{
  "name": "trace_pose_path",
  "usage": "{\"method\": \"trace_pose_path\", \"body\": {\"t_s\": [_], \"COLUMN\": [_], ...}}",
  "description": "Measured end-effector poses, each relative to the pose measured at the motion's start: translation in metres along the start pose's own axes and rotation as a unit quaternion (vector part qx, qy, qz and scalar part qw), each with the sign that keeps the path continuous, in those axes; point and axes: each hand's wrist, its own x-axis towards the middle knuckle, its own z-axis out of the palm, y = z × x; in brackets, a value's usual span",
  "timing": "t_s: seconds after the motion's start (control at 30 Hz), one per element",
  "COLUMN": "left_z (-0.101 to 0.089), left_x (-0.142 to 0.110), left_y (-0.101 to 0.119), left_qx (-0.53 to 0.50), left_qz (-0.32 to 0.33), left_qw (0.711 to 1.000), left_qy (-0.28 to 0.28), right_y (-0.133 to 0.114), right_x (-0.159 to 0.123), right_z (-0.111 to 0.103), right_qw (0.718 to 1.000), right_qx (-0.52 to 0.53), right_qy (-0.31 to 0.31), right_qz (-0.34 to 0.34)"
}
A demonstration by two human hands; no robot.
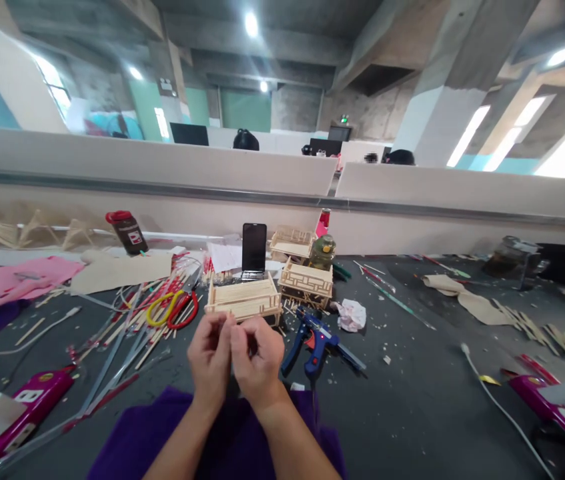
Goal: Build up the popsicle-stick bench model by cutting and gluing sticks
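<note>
My left hand [211,357] and my right hand [257,357] meet fingertip to fingertip above the dark table. Both are closed in a pinch, and whatever lies between the fingers is too small to make out. Right behind them stands a small wooden stick model [245,291] with low railings, partly covered by my fingers. Two more stick models, one with lattice sides [307,280] and one farther back [292,243], stand to its right. A blue glue gun [318,340] lies to the right of my right hand, its small light glowing red.
Left of my hands lie scissors with red and yellow handles [172,310] among sticks and plastic wrappers. A phone [254,248] stands upright at the back. Crumpled paper [351,315], a green-lidded jar [323,252], a dark bottle [129,233] and purple power strips [22,407] are around.
</note>
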Motion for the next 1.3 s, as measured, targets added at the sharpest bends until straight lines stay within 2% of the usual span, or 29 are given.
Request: {"method": "trace_pose_path", "body": {"t_s": [0.03,0.1,0.17,0.2,0.3,0.37,0.43,0.5,0.6,0.67,0.77,0.83,0.9,0.97,1.07,1.17,1.3], "left_z": [0.000,-0.002,-0.005,-0.006,-0.005,-0.002,0.000,0.001,0.001,0.001,0.002,0.003,0.005,0.010,0.020,0.033,0.044], "left_x": [-0.007,-0.016,-0.016,-0.014,-0.007,-0.004,-0.004,-0.005,-0.006,-0.006,-0.007,-0.008,-0.012,-0.018,-0.029,-0.038,-0.038], "left_y": [-0.008,-0.026,-0.041,-0.048,-0.058,-0.061,-0.061,-0.060,-0.059,-0.058,-0.056,-0.054,-0.050,-0.046,-0.038,-0.030,-0.024], "left_qx": [0.018,0.061,0.118,0.139,0.160,0.181,0.199,0.206,0.211,0.218,0.228,0.238,0.249,0.251,0.228,0.188,0.203], "left_qz": [0.029,0.090,0.146,0.167,0.231,0.229,0.214,0.210,0.228,0.241,0.240,0.228,0.217,0.206,0.159,0.081,0.001], "left_qw": [0.999,0.993,0.982,0.976,0.960,0.956,0.956,0.956,0.950,0.946,0.943,0.942,0.935,0.926,0.925,0.932,0.934], "left_qy": [0.029,0.044,0.003,-0.005,0.001,0.014,0.020,0.012,-0.006,-0.010,-0.025,-0.063,-0.127,-0.192,-0.259,-0.298,-0.292], "right_y": [-0.002,-0.008,-0.015,-0.020,-0.029,-0.030,-0.025,-0.018,-0.007,-0.001,0.007,0.017,0.029,0.043,0.058,0.061,0.051], "right_x": [0.000,0.003,0.008,0.011,0.014,0.005,-0.011,-0.031,-0.052,-0.055,-0.049,-0.042,-0.037,-0.036,-0.036,-0.036,-0.036], "right_z": [0.001,0.000,-0.005,-0.011,-0.036,-0.057,-0.074,-0.086,-0.096,-0.102,-0.119,-0.132,-0.141,-0.145,-0.141,-0.137,-0.142], "right_qw": [1.000,1.000,0.993,0.981,0.900,0.858,0.844,0.845,0.842,0.838,0.815,0.795,0.818,0.847,0.852,0.849,0.854], "right_qx": [0.006,-0.006,-0.085,-0.149,-0.343,-0.415,-0.448,-0.449,-0.456,-0.473,-0.507,-0.498,-0.436,-0.317,-0.143,-0.079,-0.029], "right_qy": [-0.006,-0.024,-0.079,-0.124,-0.268,-0.296,-0.276,-0.267,-0.261,-0.229,-0.140,-0.114,-0.093,-0.078,-0.049,-0.034,-0.002], "right_qz": [-0.002,0.005,0.016,0.017,0.022,0.061,0.103,0.112,0.117,0.145,0.243,0.327,0.363,0.420,0.502,0.522,0.520]}}
